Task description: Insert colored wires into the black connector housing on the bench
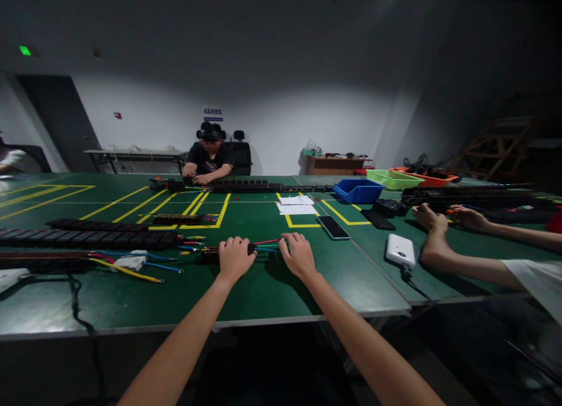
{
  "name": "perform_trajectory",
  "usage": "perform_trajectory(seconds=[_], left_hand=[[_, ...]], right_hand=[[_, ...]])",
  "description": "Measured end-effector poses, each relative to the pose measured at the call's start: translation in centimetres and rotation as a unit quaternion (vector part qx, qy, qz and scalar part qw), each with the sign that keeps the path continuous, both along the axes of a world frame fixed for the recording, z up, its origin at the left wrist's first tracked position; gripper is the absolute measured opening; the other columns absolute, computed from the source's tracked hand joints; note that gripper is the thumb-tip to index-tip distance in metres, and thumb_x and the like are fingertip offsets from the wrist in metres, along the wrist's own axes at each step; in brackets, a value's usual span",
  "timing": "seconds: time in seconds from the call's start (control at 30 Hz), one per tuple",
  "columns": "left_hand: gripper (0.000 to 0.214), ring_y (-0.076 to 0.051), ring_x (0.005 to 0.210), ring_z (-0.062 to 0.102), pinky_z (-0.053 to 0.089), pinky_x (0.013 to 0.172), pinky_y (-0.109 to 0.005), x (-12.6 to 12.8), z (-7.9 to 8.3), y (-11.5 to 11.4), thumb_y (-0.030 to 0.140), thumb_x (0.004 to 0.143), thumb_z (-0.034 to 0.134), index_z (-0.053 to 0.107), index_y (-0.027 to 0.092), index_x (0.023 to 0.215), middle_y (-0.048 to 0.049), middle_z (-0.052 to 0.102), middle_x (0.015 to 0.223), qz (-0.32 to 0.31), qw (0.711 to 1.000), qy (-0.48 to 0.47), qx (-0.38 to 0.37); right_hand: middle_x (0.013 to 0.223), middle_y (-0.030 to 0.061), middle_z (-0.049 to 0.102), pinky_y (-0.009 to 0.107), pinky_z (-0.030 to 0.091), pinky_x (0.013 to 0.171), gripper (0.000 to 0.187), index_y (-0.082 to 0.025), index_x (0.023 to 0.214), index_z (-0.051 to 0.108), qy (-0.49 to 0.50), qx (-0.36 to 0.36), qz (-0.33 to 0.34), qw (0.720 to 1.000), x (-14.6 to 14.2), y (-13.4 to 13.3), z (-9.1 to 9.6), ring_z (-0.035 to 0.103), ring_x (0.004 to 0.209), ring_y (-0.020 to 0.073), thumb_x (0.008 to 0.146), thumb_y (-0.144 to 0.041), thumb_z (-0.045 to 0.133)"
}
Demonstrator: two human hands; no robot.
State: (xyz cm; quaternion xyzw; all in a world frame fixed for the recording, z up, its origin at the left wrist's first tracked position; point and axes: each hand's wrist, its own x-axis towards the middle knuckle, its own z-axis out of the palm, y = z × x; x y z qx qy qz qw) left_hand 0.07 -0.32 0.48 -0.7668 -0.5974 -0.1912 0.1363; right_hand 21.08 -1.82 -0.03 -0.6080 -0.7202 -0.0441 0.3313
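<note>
My left hand (236, 258) is closed over a short dark strip (211, 254) lying on the green table, its fingers curled round the right end. From that end a red wire (266, 241) and a blue wire (266, 250) run to the right. My right hand (299, 255) pinches the red wire near its tip, between thumb and fingers. Whether it also holds the blue wire I cannot tell, as the fingers hide that end. Left of my hands lie long black segmented strips (96, 237), with coloured wires ending in ring terminals, and a yellow wire (127, 269).
A phone (333, 227), white papers (296, 205) and a blue bin (359, 191) lie ahead to the right. A white device (400, 250) with a cable stands near a co-worker's hands (432, 219). Another person (209, 157) sits across the table. The table's front edge (272, 322) is close.
</note>
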Motion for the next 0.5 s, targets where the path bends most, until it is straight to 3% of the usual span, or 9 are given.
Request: perform_trajectory(seconds=[0.27, 0.5], left_hand=[[0.032, -0.03, 0.104, 0.056, 0.037, 0.088, -0.044, 0.03, 0.33, -0.25, 0.044, 0.092, 0.05, 0.069, 0.021, 0.104, -0.0121, 0.067, 0.107, 0.001, 1.0, -0.001, -0.01], [0.031, -0.032, 0.107, 0.056, 0.036, 0.09, -0.045, 0.05, 0.25, -0.2, 0.043, 0.091, 0.052, 0.069, 0.021, 0.104, -0.013, 0.067, 0.109, 0.005, 1.0, -0.014, -0.018]], right_hand=[[0.113, 0.0076, 0.073, 0.034, 0.038, 0.089, 0.041, -0.021, 0.121, 0.065, -0.013, -0.056, 0.011, 0.998, -0.03, 0.18, -0.14, 0.06, 0.106, 0.0219, 0.106, -0.042, 0.033], [0.112, 0.0079, 0.072, 0.034, 0.04, 0.09, 0.04, -0.022, 0.12, 0.065, -0.005, -0.058, 0.016, 0.998, -0.03, 0.16, -0.2, 0.061, 0.107, 0.0225, 0.106, -0.043, 0.034]])
